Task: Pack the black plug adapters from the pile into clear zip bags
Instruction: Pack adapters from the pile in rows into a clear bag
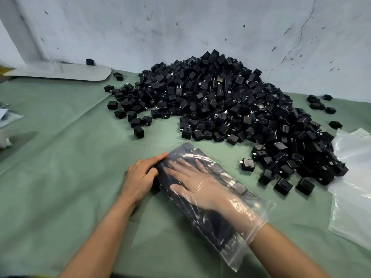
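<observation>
Soft even light, wide-angle edge warp

The right hand (200, 183) is inside the clear zip bag (220, 233) up to the wrist, fingers (180, 163) spread flat over the black adapters (230, 177) packed there. The left hand (140, 175) braces the bag's outer side, forefinger straight along it. Behind, on the green-covered counter (60, 157), the pile (230, 101) rises against the wall.
</observation>
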### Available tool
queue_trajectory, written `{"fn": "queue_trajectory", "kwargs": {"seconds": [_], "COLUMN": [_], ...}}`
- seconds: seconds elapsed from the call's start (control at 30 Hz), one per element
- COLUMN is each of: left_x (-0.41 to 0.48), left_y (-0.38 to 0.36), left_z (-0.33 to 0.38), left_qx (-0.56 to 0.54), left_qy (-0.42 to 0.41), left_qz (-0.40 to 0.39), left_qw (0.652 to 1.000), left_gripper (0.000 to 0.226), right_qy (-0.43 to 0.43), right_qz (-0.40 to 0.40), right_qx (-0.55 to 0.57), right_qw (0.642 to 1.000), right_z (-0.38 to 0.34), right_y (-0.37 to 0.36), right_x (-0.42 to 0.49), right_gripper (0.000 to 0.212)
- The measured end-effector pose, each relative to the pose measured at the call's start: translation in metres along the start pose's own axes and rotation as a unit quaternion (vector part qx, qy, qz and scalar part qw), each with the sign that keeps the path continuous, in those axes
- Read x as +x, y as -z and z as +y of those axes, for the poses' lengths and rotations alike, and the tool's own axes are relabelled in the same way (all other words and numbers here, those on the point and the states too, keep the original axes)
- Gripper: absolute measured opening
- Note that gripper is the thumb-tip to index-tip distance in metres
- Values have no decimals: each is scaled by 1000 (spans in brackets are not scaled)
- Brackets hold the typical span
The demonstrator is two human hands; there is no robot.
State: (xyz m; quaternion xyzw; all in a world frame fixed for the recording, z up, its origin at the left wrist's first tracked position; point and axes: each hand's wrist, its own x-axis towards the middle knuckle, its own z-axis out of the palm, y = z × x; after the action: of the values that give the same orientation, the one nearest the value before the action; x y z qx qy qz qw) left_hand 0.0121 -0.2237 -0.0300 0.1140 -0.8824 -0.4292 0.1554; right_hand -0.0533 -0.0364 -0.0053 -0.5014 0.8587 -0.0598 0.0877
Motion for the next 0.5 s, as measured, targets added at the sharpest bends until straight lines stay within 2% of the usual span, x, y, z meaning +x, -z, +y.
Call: {"fn": "queue_trajectory", "kwargs": {"seconds": [0.23, 0.33, 0.5], "left_x": [0, 1, 2], "left_y": [-2, -4, -8], "left_z": [-5, -10, -13], "left_qx": [32, 21, -18], "left_qy": [-47, -56, -65], "left_qz": [-10, 1, 2], "left_qw": [998, 998, 998], "left_gripper": [48, 52, 46], "right_qy": [-4, -3, -9], "right_qz": [9, -3, 1], "right_qx": [0, -10, -29], "right_qw": [1000, 1000, 1000], "right_z": [6, 7, 7], "right_y": [2, -6, -12], "right_x": [-22, -38, -38], "right_gripper": [56, 56, 54]}}
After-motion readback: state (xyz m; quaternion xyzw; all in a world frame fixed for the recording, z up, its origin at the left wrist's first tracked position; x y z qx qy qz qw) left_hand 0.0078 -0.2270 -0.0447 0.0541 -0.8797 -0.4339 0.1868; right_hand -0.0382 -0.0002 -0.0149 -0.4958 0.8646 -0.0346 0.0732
